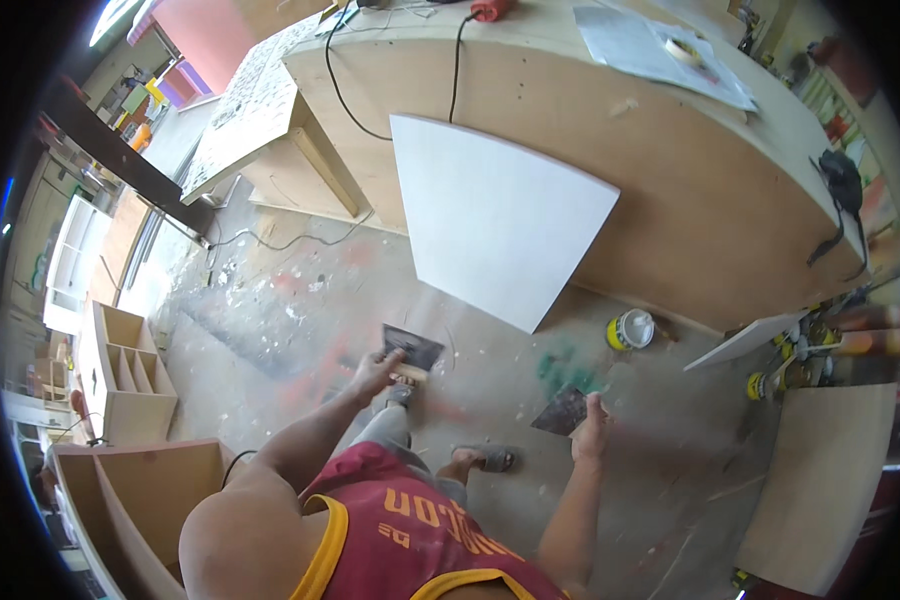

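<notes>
My left hand (pixel 374 372) is closed around a wide putty knife (pixel 420 350), whose dark flat blade has a pale wooden strip along the near edge. Out to the right, my right hand (pixel 590 428) grips a second dark, flat putty knife (pixel 558 412); its handle, if any, is hidden in the palm. Both blades are held in the air above the floor. Ahead of me a white panel (pixel 500 220) leans against the side of a long wooden counter (pixel 690 240). On the floor right of the panel stands an uncovered tub (pixel 630 329) with white material on it.
Wooden shelf units (pixel 135 375) stand at the left, one close by my left arm. A brown board (pixel 820 480) lies at the right, near more tubs (pixel 760 385). Black cables (pixel 457 70) hang from the counter top; another cable (pixel 290 245) crosses the paint-spotted floor (pixel 270 330).
</notes>
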Tool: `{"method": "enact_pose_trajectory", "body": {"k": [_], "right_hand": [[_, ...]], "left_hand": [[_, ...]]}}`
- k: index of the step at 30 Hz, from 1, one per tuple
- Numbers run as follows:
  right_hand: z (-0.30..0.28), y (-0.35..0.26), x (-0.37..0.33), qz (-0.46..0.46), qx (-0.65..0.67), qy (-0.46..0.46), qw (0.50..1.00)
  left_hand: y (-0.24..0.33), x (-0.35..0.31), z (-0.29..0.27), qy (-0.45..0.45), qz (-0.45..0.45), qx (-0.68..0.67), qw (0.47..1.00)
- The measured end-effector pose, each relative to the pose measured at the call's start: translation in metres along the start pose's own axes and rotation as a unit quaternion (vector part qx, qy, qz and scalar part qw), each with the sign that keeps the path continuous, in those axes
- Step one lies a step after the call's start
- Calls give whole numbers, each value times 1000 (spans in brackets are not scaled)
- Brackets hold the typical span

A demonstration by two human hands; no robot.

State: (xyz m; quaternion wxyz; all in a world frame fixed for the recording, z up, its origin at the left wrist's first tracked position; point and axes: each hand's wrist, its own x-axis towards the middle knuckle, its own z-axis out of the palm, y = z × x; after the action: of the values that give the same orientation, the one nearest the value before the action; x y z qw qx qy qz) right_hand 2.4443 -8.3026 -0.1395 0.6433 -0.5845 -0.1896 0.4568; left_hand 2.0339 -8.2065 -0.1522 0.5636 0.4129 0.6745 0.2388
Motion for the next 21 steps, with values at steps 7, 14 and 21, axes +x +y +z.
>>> {"method": "enact_pose_trajectory", "body": {"k": [7,14,21], "right_hand": [[26,-73,66,-110,-79,72,988],[49,-99,26,77,320,-199,923],[142,-110,101,39,-525,60,848]], "left_hand": [[82,150,-95,-22,93,-118,988],[131,317,-166,-97,221,-55,969],[201,450,-170,-108,384,149,905]]}}
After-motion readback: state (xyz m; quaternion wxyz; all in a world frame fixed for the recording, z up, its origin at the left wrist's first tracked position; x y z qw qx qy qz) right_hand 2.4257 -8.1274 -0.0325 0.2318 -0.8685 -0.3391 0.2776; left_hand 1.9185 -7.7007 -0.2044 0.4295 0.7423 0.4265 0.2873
